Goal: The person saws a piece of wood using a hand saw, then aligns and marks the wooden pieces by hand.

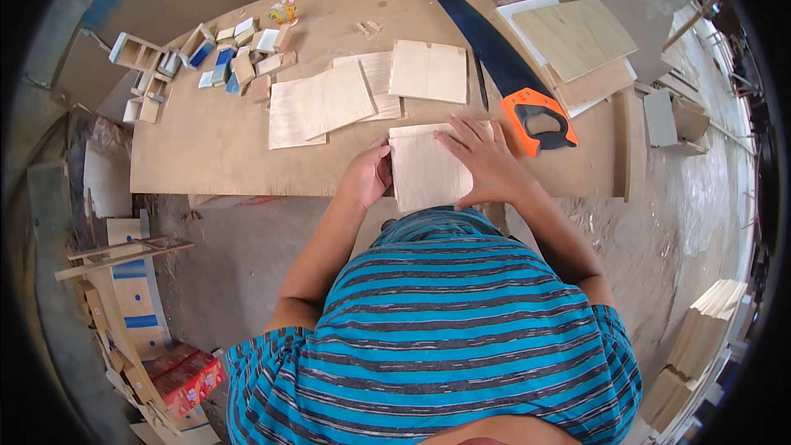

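Observation:
A small stack of thin square wooden boards [424, 169] lies at the table's near edge, partly overhanging it, close to my body. My left hand [371, 175] holds the stack by its left side, some fingers hidden beneath or behind it. Across the right part of the top board, my right hand [484, 161] rests with its fingers spread and its thumb by the near corner. Just beyond are more thin wooden boards [317, 105], overlapping, and a squarish board [428, 72]. To the right of my right hand is a handsaw [540, 119] with an orange and black handle.
On the wooden table [206, 136], small wood blocks [239, 53] are piled at the left. A yellow container [283, 11] stands behind them. Larger panels [574, 37] are stacked at the right. A red box [188, 379] is low at left; wood pieces [700, 330] stand at right.

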`<state>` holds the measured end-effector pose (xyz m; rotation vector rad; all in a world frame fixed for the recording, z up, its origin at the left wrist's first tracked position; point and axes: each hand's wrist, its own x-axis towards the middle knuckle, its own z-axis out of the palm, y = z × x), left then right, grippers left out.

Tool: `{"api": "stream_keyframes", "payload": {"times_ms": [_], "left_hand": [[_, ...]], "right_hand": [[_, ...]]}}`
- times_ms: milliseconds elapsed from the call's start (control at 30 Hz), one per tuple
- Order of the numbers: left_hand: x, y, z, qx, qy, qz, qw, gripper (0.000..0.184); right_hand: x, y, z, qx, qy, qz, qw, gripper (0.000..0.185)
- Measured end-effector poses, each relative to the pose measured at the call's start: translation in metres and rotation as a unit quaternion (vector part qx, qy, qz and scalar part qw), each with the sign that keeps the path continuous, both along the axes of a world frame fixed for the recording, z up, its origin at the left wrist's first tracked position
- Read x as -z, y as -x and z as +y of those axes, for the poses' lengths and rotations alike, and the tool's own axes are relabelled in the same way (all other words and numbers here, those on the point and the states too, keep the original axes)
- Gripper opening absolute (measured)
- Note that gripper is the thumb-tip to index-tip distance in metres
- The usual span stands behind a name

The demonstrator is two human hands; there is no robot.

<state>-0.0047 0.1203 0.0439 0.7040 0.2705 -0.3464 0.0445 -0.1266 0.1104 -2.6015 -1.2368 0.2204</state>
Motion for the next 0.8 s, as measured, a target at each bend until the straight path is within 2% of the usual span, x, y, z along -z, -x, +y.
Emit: {"api": "stream_keyframes", "payload": {"times_ms": [300, 400, 600, 800], "left_hand": [[-0.012, 0.003, -0.008, -0.007, -0.059, -0.02, 0.998, 0.047], [-0.028, 0.007, -0.014, -0.002, -0.09, -0.031, 0.995, 0.052], [-0.04, 0.009, -0.016, 0.006, -0.054, -0.039, 0.998, 0.057], [-0.046, 0.009, -0.018, 0.011, -0.096, -0.058, 0.994, 0.058]], "right_hand": [[0.0, -0.007, -0.001, 0.031, -0.025, 0.043, 0.998, 0.113], [0.008, -0.013, -0.009, 0.032, -0.115, 0.061, 0.991, 0.114], [0.003, -0.013, -0.009, 0.037, -0.106, 0.069, 0.991, 0.113], [-0.001, -0.014, -0.007, 0.019, -0.133, 0.068, 0.989, 0.112]]}}
